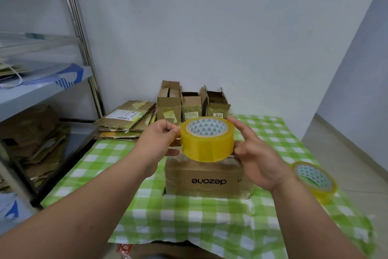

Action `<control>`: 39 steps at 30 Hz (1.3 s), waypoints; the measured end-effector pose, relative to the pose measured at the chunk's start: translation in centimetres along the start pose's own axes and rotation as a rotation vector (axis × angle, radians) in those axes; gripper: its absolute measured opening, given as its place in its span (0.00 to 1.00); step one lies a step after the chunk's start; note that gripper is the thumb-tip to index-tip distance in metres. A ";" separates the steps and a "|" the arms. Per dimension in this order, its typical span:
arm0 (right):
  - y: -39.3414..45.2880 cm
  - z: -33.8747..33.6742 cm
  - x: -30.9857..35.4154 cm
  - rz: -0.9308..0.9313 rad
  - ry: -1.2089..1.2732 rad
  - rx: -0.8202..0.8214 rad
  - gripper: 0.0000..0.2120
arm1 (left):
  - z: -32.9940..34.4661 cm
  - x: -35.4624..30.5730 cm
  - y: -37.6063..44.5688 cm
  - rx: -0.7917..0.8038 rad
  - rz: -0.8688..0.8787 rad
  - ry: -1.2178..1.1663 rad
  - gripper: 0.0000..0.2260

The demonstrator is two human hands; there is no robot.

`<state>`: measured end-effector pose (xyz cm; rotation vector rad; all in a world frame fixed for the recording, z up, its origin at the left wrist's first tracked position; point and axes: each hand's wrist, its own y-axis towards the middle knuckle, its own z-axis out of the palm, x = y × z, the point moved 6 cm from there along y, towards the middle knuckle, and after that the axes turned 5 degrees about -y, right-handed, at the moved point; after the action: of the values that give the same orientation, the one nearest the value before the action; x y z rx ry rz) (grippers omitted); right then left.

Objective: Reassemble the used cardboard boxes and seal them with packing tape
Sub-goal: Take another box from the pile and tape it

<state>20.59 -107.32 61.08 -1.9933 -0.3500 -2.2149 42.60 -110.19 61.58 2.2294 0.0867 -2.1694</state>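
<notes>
Sealing step: right hand point(259, 160) cradles tape roll point(207, 139) over assembled box point(207, 179) on bench point(189, 216); left hand point(159, 141) pinches tape end. Next likely: pull strip, press onto seam.

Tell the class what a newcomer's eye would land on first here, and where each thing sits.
The yellow tape roll, held up mid-frame between the left hand and right hand, stands out first. Below it a closed cardboard box sits on the green checked tablecloth, with a second tape roll at right.
</notes>
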 end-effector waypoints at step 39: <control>2.2 -2.3 1.9 -0.054 -0.540 -0.136 0.23 | -3.1 4.6 0.4 -0.161 -0.339 -0.427 0.05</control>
<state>18.71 -109.99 62.87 -2.6694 -0.3161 -1.7292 45.87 -110.30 57.08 1.7236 0.6406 -2.6439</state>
